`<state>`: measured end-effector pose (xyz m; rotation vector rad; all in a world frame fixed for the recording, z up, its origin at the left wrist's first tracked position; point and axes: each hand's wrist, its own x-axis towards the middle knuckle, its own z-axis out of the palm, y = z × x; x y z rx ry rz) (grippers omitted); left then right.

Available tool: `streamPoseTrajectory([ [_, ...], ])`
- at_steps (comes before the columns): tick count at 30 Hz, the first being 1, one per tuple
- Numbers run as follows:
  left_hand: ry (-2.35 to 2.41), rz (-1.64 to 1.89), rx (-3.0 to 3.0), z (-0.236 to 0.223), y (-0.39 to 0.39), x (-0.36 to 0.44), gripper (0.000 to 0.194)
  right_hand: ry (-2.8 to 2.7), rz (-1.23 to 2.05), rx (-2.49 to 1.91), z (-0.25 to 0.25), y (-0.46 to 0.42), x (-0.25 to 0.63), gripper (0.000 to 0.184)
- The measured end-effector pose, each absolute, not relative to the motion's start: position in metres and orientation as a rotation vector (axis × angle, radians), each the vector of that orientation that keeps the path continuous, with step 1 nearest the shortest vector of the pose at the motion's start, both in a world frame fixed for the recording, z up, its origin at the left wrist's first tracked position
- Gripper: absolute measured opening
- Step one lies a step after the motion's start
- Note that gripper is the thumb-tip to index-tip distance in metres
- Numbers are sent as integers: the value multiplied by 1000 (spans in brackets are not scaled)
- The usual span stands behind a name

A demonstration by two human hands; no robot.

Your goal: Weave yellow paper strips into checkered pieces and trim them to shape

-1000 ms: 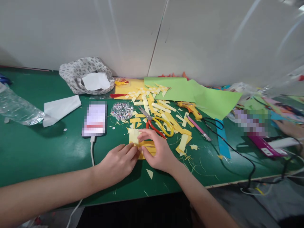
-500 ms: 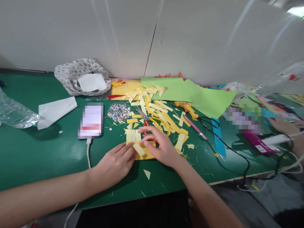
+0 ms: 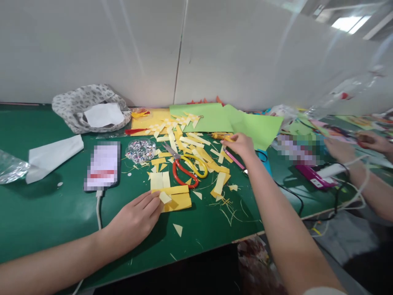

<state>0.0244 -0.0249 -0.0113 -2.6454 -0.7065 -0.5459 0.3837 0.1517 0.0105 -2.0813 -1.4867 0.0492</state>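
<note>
My left hand point(image 3: 139, 215) is closed at the left end of a folded orange-yellow paper piece point(image 3: 181, 200), fingertips pinching a short pale yellow paper strip point(image 3: 165, 198). Just behind lie pale yellow paper rectangles point(image 3: 159, 180). Farther back on the right, my right hand point(image 3: 241, 145) has its fingers around the handle of a yellow glue gun point(image 3: 219, 135), whose nozzle points left. The hand hides most of the handle. Scissors point(image 3: 186, 164) with one red and one yellow grip lie partly spread between my hands.
Yellow paper scraps point(image 3: 196, 143) cover the table's middle. A phone point(image 3: 103, 166) with a cable and a round case of beads point(image 3: 140, 150) lie left. Behind are green sheets point(image 3: 202, 116) and a cloth bag point(image 3: 70, 106). At right are a purple power strip point(image 3: 316, 177) and another person's hands point(image 3: 340, 151).
My right hand has left the folded paper and moved right and away to the glue gun. The left hand stays at the paper. The view has shifted to the right.
</note>
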Motion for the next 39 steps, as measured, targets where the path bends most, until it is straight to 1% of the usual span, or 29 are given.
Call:
streamPoseTrajectory([
  [2, -696, -538, -2644, -11, -25, 24, 22, -1481, 37, -2103, 4, 157, 385, 34],
  [7, -675, -503, -2648, -10, -26, 24, 28, -1402, -37, -2100, -1, 160, 389, 26],
  [11, -669, -503, -2639, -11, -26, 24, 29, -1396, -263, -1801, 16, 142, 381, 23],
  [14, -673, -501, -2636, -12, -26, 24, 29, -1465, -330, -1620, 30, 119, 359, 27],
  [18, -682, -490, -2623, -12, -26, 24, 26, -1683, -233, -1392, 36, 87, 315, 27],
  [24, -701, -493, -2638, -12, -26, 24, 21, -2001, -84, -1244, 23, 62, 267, 27],
  [32, -735, -462, -2616, -9, -26, 25, 20, -2149, -40, -1149, 8, 53, 257, 17],
  [39, -751, -458, -2640, -8, -26, 26, 20, -2170, -74, -1086, 5, 51, 257, 18],
])
